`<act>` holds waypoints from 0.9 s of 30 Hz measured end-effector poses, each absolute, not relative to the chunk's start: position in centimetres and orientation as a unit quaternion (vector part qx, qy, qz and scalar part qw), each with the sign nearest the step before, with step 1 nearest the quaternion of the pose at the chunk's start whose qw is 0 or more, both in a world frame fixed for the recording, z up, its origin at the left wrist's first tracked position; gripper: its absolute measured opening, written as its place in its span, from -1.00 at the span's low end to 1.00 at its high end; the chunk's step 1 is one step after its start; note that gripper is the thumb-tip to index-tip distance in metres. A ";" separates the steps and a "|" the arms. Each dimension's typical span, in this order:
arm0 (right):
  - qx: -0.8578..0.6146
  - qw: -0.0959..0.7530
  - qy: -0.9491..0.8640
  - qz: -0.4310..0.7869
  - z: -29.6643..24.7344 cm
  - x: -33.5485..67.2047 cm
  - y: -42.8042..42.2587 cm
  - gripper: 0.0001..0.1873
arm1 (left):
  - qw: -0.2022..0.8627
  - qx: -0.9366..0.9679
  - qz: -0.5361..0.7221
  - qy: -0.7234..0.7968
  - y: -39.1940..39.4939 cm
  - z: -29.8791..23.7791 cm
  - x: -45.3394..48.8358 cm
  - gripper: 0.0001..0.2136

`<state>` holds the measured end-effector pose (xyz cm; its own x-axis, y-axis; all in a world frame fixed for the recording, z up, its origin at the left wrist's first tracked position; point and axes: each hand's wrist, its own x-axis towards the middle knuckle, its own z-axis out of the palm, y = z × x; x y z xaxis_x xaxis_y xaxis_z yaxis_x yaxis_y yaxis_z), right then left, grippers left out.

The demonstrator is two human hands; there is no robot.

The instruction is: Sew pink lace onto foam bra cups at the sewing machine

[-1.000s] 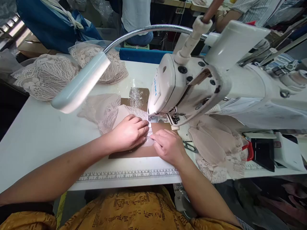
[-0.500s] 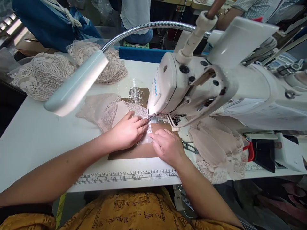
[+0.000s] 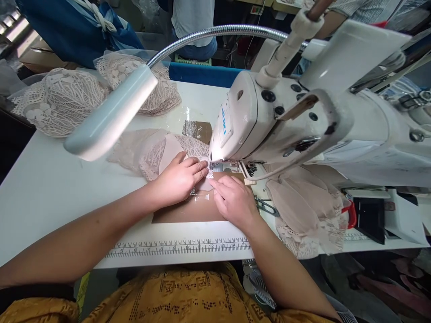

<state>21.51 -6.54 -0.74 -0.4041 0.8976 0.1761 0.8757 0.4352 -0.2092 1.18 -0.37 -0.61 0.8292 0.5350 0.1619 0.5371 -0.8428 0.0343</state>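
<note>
A pale pink lace fabric piece [image 3: 191,144] lies under the needle end of a white sewing machine [image 3: 244,119], its sheer part spread to the left. My left hand [image 3: 183,178] rests on the lace with fingers stretched flat, the tips close beside the presser foot [image 3: 211,165]. Just in front of the needle, my right hand [image 3: 235,197] has thumb and forefinger closed on the near edge of the lace. Both hands are over a brown sheet [image 3: 188,214] on the white table [image 3: 134,229]. The left palm hides part of the fabric.
Stacked lace pieces [image 3: 63,101] lie at the back left under a lamp [image 3: 111,116]. Right of my hand are small thread snips [image 3: 266,206], a heap of beige fabric [image 3: 299,202] and a red-handled tool [image 3: 351,214]. A ruler strip [image 3: 188,247] runs along the front edge.
The lace has moved away from me under the presser foot, so less of it shows on the near side. My right fingertips have shifted slightly forward; my left hand stays flat.
</note>
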 end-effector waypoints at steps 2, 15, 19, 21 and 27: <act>-0.544 0.121 -0.829 0.048 -0.7 21.2 -6.3 -0.57 | 0.009 -0.953 -0.087 -0.290 -0.1 -0.8 1.1 -0.62; -0.557 0.088 -0.824 0.055 -0.8 21.0 -6.1 -0.58 | -0.035 -0.924 -0.145 -0.352 0.9 -1.3 0.3 -0.63; -0.553 0.088 -0.827 0.055 -0.7 21.0 -6.2 -0.58 | -0.058 -0.915 -0.153 -0.368 0.8 -1.3 0.1 -0.60; -0.552 0.091 -0.827 0.054 -0.8 21.1 -6.2 -0.60 | -0.061 -0.912 -0.156 -0.373 0.8 -1.2 0.1 -0.57; -0.548 0.120 -0.827 0.042 -1.3 21.0 -6.3 -0.62 | -0.053 -0.904 -0.175 -0.386 0.4 -0.9 0.0 -0.56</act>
<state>21.03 -6.33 -1.27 -0.3700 0.9165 0.1519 0.8966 0.3951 -0.1999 -0.04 0.43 -0.95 0.6409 0.7169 0.2744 0.6796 -0.6961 0.2314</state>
